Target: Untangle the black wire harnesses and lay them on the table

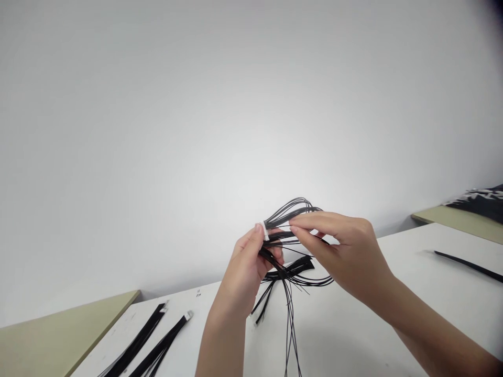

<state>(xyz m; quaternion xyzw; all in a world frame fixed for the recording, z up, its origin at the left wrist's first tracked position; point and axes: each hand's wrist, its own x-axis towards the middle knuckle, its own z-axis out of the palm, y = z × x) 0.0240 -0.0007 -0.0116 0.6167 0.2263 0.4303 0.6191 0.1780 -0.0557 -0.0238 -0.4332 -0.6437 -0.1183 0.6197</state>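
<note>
A white connector (pixel 264 231) with many thin black wires (pixel 293 209) is held up over the table. My left hand (pixel 249 256) is closed around the connector end, its thumb on the white housing. Just right of it, my right hand (pixel 341 243) pinches a black wire between thumb and index finger. Some wires loop over to the right, and several loose strands hang down below my left hand. Behind and below the hands, another black wire bundle (pixel 304 265) lies on the table, partly hidden by the held wires.
Two black wire bundles (pixel 137 340) (pixel 168 337) with light ends lie on the white table (pixel 338 330) at the lower left. A thin black strip (pixel 467 264) lies at the right. More dark cables (pixel 481 204) rest on a greenish surface (pixel 448 217) by the wall.
</note>
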